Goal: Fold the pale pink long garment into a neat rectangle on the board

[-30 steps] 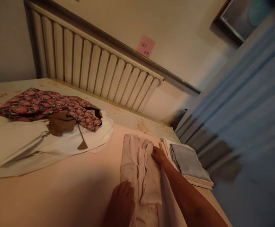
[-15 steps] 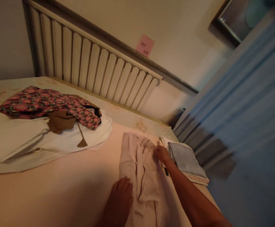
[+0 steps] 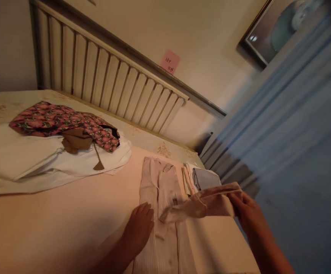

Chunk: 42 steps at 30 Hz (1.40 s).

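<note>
A pale pink ribbed shirt (image 3: 167, 243) lies lengthwise on the bed, its front facing up with a few creases. My right hand (image 3: 246, 209) pinches the end of one sleeve (image 3: 215, 205) and holds it up off the bed to the right, stretched out from the shirt's body. Part of the lifted sleeve is blurred. At the shirt's left edge rests my left hand (image 3: 140, 228), palm down, its fingers lying on the fabric.
Folded clothes (image 3: 206, 178) are stacked just beyond the lifted sleeve. A floral garment (image 3: 65, 120) and a brown cloth (image 3: 76, 141) lie on white fabric (image 3: 40, 167) at the left. The headboard (image 3: 111, 72) stands behind; a blue curtain (image 3: 296, 125) hangs at right.
My right hand has raised the sleeve from the shirt and drawn it right and nearer to me. My left hand has stayed at the shirt's left edge. The view has shifted slightly.
</note>
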Each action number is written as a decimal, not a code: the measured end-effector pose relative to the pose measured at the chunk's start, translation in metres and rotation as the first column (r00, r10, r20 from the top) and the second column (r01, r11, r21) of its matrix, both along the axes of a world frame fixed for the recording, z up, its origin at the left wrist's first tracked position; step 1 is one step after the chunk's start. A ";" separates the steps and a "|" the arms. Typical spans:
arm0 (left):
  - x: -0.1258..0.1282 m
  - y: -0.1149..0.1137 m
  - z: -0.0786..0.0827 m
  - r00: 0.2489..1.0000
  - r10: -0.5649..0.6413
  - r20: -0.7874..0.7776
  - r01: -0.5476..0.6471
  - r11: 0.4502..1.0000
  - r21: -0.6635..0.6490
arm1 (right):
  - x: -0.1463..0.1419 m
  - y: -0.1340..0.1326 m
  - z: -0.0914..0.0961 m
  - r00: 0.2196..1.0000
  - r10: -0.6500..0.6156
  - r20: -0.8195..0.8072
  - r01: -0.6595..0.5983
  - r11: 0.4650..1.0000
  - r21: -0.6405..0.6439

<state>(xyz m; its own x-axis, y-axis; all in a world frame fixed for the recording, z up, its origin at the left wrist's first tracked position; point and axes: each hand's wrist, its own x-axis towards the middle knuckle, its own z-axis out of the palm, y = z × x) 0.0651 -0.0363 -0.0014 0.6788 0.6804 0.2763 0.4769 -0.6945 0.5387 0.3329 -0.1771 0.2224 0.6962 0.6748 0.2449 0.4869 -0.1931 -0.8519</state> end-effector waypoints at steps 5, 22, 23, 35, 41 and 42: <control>0.000 0.000 -0.001 1.000 -0.001 -0.001 0.001 1.000 0.021 | -0.025 -0.047 0.025 0.998 0.004 0.061 -0.003 1.000 -0.015; 0.000 0.001 0.000 1.000 0.009 -0.014 -0.008 0.998 0.054 | -0.072 -0.106 0.051 0.999 0.040 0.007 -0.040 0.999 0.016; 0.001 0.001 -0.002 1.000 0.009 -0.011 -0.009 0.998 0.058 | -0.071 -0.107 0.050 0.996 0.082 -0.017 -0.082 0.997 -0.011; 0.005 0.005 -0.020 0.998 0.046 0.039 -0.051 0.991 0.125 | -0.095 -0.095 0.037 0.892 0.414 0.182 -0.324 0.866 -0.382; 0.004 0.004 -0.019 0.994 0.056 0.098 -0.073 0.981 0.180 | -0.105 -0.086 0.027 0.855 0.509 0.098 -0.391 0.758 -0.521; 0.004 0.004 -0.019 0.994 0.055 0.098 -0.072 0.980 0.188 | -0.106 -0.085 0.025 0.849 0.521 0.087 -0.406 0.750 -0.522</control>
